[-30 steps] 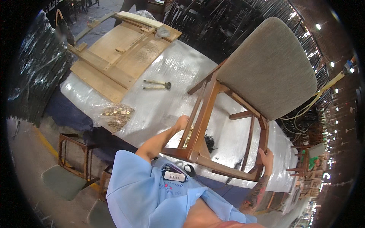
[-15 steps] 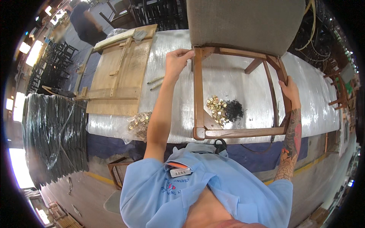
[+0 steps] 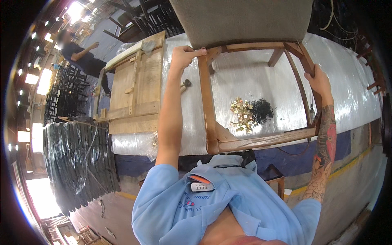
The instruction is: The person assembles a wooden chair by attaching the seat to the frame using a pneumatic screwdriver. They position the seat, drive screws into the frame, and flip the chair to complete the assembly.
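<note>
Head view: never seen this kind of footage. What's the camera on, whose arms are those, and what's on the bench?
A wide fisheye camera worn on a person's head looks down, so straight edges bend. The arms are the wearer's own. The left hand and right hand each grip a side of a wooden chair frame with a grey padded seat, lying on a plastic-wrapped table. On the table lie a pile of brass fittings, a heap of black screws and a wooden panel. Another person works beyond.

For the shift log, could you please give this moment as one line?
left hand: grips chair frame | right hand: grips frame's other side | table: brass fittings, black screws
</note>
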Demonstrator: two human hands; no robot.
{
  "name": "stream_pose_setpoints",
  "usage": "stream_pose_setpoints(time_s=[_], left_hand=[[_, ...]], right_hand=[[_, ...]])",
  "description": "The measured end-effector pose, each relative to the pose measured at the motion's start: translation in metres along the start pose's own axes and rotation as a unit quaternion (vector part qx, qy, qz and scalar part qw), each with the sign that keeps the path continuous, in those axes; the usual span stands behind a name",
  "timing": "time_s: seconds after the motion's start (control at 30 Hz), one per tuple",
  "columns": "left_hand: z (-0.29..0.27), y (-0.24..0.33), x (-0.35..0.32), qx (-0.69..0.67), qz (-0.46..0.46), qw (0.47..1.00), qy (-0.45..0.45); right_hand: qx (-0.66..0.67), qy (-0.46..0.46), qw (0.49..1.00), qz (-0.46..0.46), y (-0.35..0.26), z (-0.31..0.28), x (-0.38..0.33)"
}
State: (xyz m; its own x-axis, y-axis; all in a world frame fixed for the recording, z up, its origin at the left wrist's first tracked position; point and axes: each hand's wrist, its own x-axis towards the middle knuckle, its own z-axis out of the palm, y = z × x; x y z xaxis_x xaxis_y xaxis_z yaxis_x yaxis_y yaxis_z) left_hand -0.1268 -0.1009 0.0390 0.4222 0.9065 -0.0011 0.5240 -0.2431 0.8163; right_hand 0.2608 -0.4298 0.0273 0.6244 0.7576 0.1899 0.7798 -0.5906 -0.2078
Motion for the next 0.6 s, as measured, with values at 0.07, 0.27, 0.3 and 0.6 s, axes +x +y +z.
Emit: stream_pose_setpoints(time_s=[0.07,0.27,0.3,0.6], left_hand=[[0.0,-0.001,-0.001,-0.027,-0.008,1.0,-0.013],[0.003,-0.006,-0.015,-0.151,-0.046,0.986,-0.053],[0.004,-0.008,-0.019,-0.187,-0.039,0.981,-0.043],[0.032,-0.086,-0.022,-0.603,-0.131,0.786,-0.039]], right_hand=[[0.001,-0.007,1.0,0.005,-0.001,0.001,0.001],[-0.01,-0.01,1.0,0.011,-0.003,0.001,0.001],[-0.011,-0.012,1.0,0.007,-0.002,0.001,0.001],[0.009,0.057,0.998,-0.04,-0.005,0.007,-0.002]])
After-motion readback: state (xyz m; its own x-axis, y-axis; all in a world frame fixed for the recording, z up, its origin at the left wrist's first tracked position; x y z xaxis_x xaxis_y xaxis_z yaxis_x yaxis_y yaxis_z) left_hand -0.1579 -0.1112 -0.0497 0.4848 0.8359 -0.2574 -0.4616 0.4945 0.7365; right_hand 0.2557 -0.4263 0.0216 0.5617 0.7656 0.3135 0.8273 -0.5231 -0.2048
